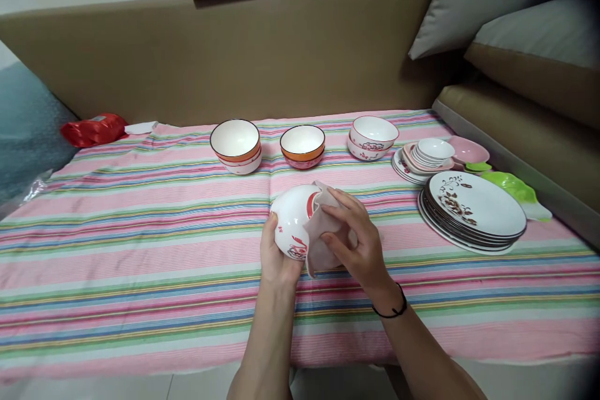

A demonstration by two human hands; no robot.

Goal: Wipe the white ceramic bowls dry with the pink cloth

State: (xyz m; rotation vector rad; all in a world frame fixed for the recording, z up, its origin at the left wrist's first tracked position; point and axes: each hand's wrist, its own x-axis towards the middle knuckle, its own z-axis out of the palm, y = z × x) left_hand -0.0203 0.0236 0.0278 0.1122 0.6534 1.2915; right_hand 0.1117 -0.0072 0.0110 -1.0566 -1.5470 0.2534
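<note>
My left hand (274, 256) grips a white bowl with red patterns (293, 219), tilted on its side above the striped cloth. My right hand (356, 240) presses a pale pink cloth (321, 250) against the bowl's open side, fingers curled over it. A black band circles my right wrist. Both hands hover over the middle of the table, near its front half.
The striped tablecloth (140, 231) covers the table. At the back stand stacked bowls (235, 145), orange bowls (302, 145) and white bowls (372, 136). To the right lie a stack of plates (473, 209), small saucers (429, 155), a pink dish (469, 150) and green dishes (513, 187). A red bag (94, 129) lies far left.
</note>
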